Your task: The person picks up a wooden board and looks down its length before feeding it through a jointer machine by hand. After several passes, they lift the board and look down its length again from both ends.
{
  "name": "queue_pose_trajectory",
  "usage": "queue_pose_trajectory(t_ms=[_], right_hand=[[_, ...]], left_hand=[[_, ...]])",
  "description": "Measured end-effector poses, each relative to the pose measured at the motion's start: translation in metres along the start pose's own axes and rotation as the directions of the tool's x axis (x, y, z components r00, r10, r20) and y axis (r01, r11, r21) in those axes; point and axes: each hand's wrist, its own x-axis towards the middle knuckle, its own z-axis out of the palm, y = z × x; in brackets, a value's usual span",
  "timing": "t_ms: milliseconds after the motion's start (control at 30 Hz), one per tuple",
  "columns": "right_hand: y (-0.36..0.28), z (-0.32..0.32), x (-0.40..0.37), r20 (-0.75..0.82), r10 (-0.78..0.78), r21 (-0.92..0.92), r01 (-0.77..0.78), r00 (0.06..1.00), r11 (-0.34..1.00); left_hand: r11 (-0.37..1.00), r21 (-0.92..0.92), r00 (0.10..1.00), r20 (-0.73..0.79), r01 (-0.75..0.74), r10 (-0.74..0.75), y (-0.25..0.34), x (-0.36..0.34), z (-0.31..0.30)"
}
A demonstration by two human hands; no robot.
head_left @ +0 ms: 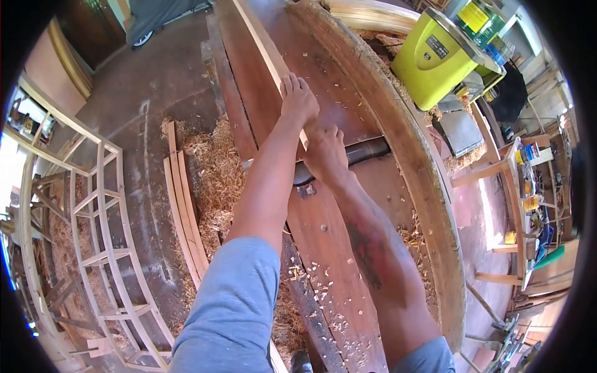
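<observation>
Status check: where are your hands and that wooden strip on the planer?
Left hand pressing flat on wooden strip. Right hand just behind, closed on strip's near end. Strip lies along planer table. Wood chips on table; nothing across the strip ahead.

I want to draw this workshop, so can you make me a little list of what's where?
left hand: on top of the wooden strip, farther from the body
right hand: closed on the strip's near end
under the strip: reddish machine table
right of it: yellow-green machine
floor, left: wood shavings, slats, wooden frame
</observation>
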Motion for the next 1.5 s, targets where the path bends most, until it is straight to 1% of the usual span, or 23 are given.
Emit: queue_pose_trajectory(t_ms=[33, 100, 167, 233, 300, 367, 433, 500, 533, 600, 667, 700, 767, 833, 900, 967, 1033, 1100, 1133, 1233, 1300, 1433, 1500], right_hand=[[0.002, -0.001, -0.009, -0.009, 0.005, 0.008, -0.005, 1.000, 1.000], [0.007, -0.004, -0.040, -0.001, -0.042, -0.104, 0.041, 0.999, 0.994], [0.017, -0.007, -0.081, -0.025, -0.163, -0.114, 0.159, 0.986, 0.981], [0.025, -0.018, -0.136, -0.066, -0.159, -0.056, 0.156, 0.985, 0.986], [0.031, -0.031, -0.200, -0.116, -0.121, -0.037, 0.117, 0.986, 0.992], [0.037, -0.062, -0.268, -0.085, -0.209, -0.078, 0.203, 0.974, 0.976], [0.048, -0.092, -0.349, 0.126, -0.006, 0.000, 0.005, 0.992, 1.000], [0.069, -0.108, -0.428, 0.122, 0.014, -0.002, -0.014, 0.992, 1.000], [0.077, -0.115, -0.467, 0.108, -0.013, -0.009, 0.014, 0.994, 1.000], [0.087, -0.119, -0.485, 0.089, -0.064, -0.011, 0.066, 0.994, 0.998], [0.087, -0.122, -0.499, 0.083, -0.062, 0.100, 0.053, 0.995, 0.994], [0.082, -0.126, -0.483, 0.121, -0.051, 0.070, 0.043, 0.991, 0.997], [0.078, -0.108, -0.445, 0.049, -0.027, 0.016, 0.027, 0.998, 1.000], [0.064, -0.095, -0.385, -0.020, -0.057, -0.015, 0.057, 0.998, 0.998], [0.061, -0.071, -0.320, -0.047, -0.075, -0.025, 0.074, 0.996, 0.997], [0.055, -0.050, -0.259, -0.139, -0.115, -0.023, 0.113, 0.984, 0.993], [0.049, -0.037, -0.209, -0.147, -0.133, -0.009, 0.133, 0.980, 0.991], [0.043, -0.025, -0.169, -0.134, -0.117, -0.021, 0.116, 0.984, 0.993], [0.039, -0.022, -0.152, -0.120, -0.109, -0.029, 0.106, 0.987, 0.994], [0.025, -0.013, -0.104, -0.167, -0.136, 0.000, 0.138, 0.976, 0.990], [0.020, -0.002, -0.077, -0.153, -0.081, -0.001, 0.082, 0.985, 0.997], [0.006, 0.002, -0.028, -0.113, -0.060, -0.045, 0.055, 0.992, 0.997], [-0.003, 0.002, -0.010, -0.059, -0.026, -0.111, 0.019, 0.998, 0.994]], left_hand=[[1.000, 0.009, 1.000, -0.001, -0.010, 0.010, 0.006, -0.009, -0.001], [1.000, 0.005, 0.999, -0.051, -0.020, 0.021, 0.019, -0.044, -0.004], [0.999, -0.034, 0.992, -0.124, -0.026, 0.021, 0.038, -0.084, -0.002], [0.999, -0.016, 0.988, -0.148, -0.042, 0.039, 0.062, -0.135, -0.004], [0.997, -0.055, 0.988, -0.146, -0.054, 0.046, 0.090, -0.194, -0.009], [0.996, -0.073, 0.990, -0.132, -0.054, 0.044, 0.127, -0.261, -0.016], [0.984, -0.177, 0.999, -0.031, -0.022, 0.017, 0.177, -0.338, -0.036], [0.979, -0.202, 0.998, 0.054, -0.007, 0.018, 0.218, -0.407, -0.048], [0.981, -0.193, 0.998, 0.061, -0.008, 0.020, 0.237, -0.442, -0.050], [0.985, -0.173, 0.999, 0.051, 0.000, 0.009, 0.250, -0.456, -0.048], [0.965, -0.261, 0.998, 0.056, 0.027, -0.013, 0.255, -0.470, -0.047], [0.975, -0.221, 1.000, 0.023, 0.013, -0.008, 0.250, -0.459, -0.041], [0.961, -0.277, 1.000, -0.005, 0.018, -0.020, 0.231, -0.421, -0.038], [0.968, -0.249, 0.999, -0.015, 0.026, -0.030, 0.203, -0.369, -0.029], [0.977, -0.210, 0.992, -0.126, -0.023, -0.004, 0.166, -0.307, -0.010], [0.986, -0.158, 0.984, -0.173, -0.055, 0.027, 0.136, -0.251, -0.009], [0.987, -0.153, 0.990, -0.140, -0.049, 0.027, 0.114, -0.206, -0.013], [0.996, -0.073, 0.985, -0.168, -0.046, 0.033, 0.092, -0.166, 0.000], [0.995, -0.085, 0.988, -0.154, -0.042, 0.028, 0.082, -0.149, 0.005], [0.993, -0.110, 0.982, -0.188, -0.051, 0.030, 0.056, -0.106, 0.004], [0.991, -0.124, 0.992, -0.127, -0.044, 0.028, 0.040, -0.082, 0.002], [0.993, -0.120, 0.995, -0.102, -0.022, 0.009, 0.017, -0.030, 0.007], [0.998, -0.059, 0.999, -0.029, 0.021, -0.023, 0.010, -0.012, 0.005]])
